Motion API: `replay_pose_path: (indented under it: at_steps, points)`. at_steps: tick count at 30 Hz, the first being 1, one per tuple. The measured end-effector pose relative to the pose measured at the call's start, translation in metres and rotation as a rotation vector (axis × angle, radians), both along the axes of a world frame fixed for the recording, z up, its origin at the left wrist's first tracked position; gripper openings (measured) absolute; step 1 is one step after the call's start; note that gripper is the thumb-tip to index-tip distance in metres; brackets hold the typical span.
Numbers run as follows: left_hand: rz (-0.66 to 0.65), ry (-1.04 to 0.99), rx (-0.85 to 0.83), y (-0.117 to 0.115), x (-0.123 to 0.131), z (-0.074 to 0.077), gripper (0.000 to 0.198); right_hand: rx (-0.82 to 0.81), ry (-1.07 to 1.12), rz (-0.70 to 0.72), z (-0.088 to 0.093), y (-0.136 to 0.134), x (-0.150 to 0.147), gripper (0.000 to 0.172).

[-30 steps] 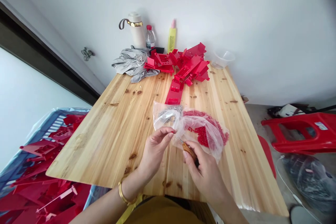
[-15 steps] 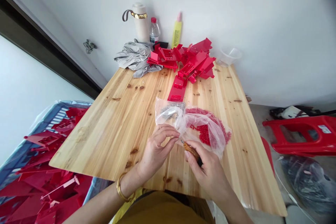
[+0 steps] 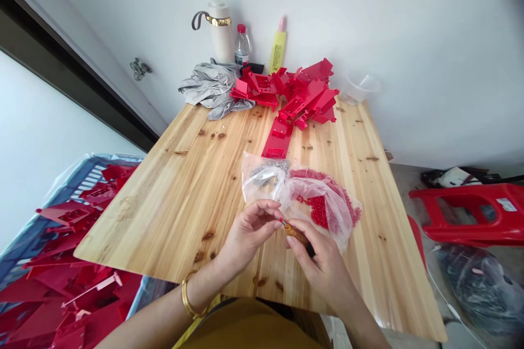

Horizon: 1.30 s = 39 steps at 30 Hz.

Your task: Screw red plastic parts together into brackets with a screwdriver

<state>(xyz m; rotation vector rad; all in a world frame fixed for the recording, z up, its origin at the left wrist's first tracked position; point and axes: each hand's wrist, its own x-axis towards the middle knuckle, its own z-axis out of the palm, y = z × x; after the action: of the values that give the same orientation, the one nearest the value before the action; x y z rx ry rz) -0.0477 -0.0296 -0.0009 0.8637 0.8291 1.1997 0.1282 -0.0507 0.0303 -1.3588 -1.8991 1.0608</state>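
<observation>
My left hand [image 3: 248, 234] is pinched at the fingertips on a tiny red piece, held against the tip of a small tool. My right hand [image 3: 323, 270] is wrapped round that tool, a screwdriver with a brown wooden handle [image 3: 297, 233]. Both hands hover over the near edge of the wooden table [image 3: 172, 202]. Just beyond them lie two clear plastic bags: one with small red parts [image 3: 323, 204], one with small metal parts [image 3: 264, 174].
A pile of red plastic parts [image 3: 298, 95] sits at the table's far end, with a grey cloth [image 3: 210, 87], a thermos [image 3: 221, 32], a water bottle [image 3: 242, 52], a yellow bottle [image 3: 278, 49] and a clear tub [image 3: 358, 89]. A blue crate of red parts [image 3: 69, 251] stands left; a red stool [image 3: 470, 212] lies right.
My left fingertips have closed in on the screwdriver tip, bringing the small red piece to it. The view has tilted slightly; the right hand has hardly moved.
</observation>
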Motion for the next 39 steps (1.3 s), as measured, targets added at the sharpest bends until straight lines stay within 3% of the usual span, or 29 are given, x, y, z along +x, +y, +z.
replay_pose_path:
  at_steps: [3,5,9,11,13,18,26,31,33,36,39]
  points:
    - [0.006,0.030,0.021,0.000,0.000,-0.003,0.026,0.005,0.000,0.000,-0.001,0.001,-0.001,0.022]
    - [0.038,0.172,0.100,0.004,-0.005,-0.009,0.024,0.006,-0.005,-0.013,-0.003,0.003,-0.001,0.021]
    - [0.124,0.821,0.454,0.032,-0.022,-0.020,0.016,-0.009,0.024,-0.056,-0.007,0.007,-0.003,0.021]
    - [0.018,1.168,0.613,0.052,-0.028,-0.023,0.017,-0.024,0.039,-0.073,-0.009,0.010,-0.004,0.021]
    - [-0.153,1.429,0.669,0.071,-0.029,-0.024,0.019,-0.041,0.037,-0.087,-0.010,0.012,-0.005,0.022]
    - [-0.352,1.713,0.650,0.094,-0.016,-0.022,0.021,-0.047,0.036,-0.104,-0.011,0.014,-0.005,0.026]
    - [-0.422,1.707,0.706,0.091,-0.010,-0.020,0.023,-0.056,0.037,-0.109,-0.017,0.013,-0.003,0.026]
    - [-0.349,1.668,0.683,0.094,-0.014,-0.026,0.022,-0.033,0.042,-0.137,-0.020,0.013,-0.001,0.025]
    - [-0.258,1.622,0.657,0.089,-0.014,-0.025,0.022,-0.021,0.043,-0.153,-0.022,0.015,-0.002,0.025]
    - [-0.011,1.208,0.445,0.074,-0.011,-0.017,0.017,0.018,0.040,-0.171,-0.024,0.019,-0.006,0.024]
    - [0.034,0.631,0.092,0.055,-0.006,-0.003,0.014,0.080,0.051,-0.166,-0.022,0.021,-0.011,0.023]
